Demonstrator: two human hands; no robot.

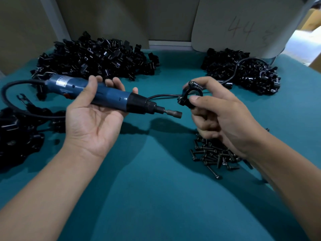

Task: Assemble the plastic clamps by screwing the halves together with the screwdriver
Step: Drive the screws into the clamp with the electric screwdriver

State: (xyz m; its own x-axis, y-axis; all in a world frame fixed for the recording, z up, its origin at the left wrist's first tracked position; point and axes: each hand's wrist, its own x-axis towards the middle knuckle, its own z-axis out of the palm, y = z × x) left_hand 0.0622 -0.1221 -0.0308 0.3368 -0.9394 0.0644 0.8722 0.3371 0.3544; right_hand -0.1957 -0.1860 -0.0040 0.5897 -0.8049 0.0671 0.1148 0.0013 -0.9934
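Note:
My left hand (pixel 92 117) lies palm up and grips the blue electric screwdriver (pixel 111 98) round its body, thumb over the top. Its metal socket tip (pixel 174 113) points right, a short gap from the clamp. My right hand (pixel 218 112) pinches a black plastic clamp (pixel 188 95) between thumb and forefinger, held above the table. The clamp's ring opening faces me. Beneath my right wrist a heap of black screws (pixel 212 154) lies on the teal table (pixel 152 188).
A large heap of black clamp halves (pixel 97 56) sits at the back left, another heap (pixel 243 70) at the back right. More black parts (pixel 17 134) lie at the left edge. The screwdriver's black cable (pixel 165 96) runs across the table. A grey bin (pixel 243 23) stands behind.

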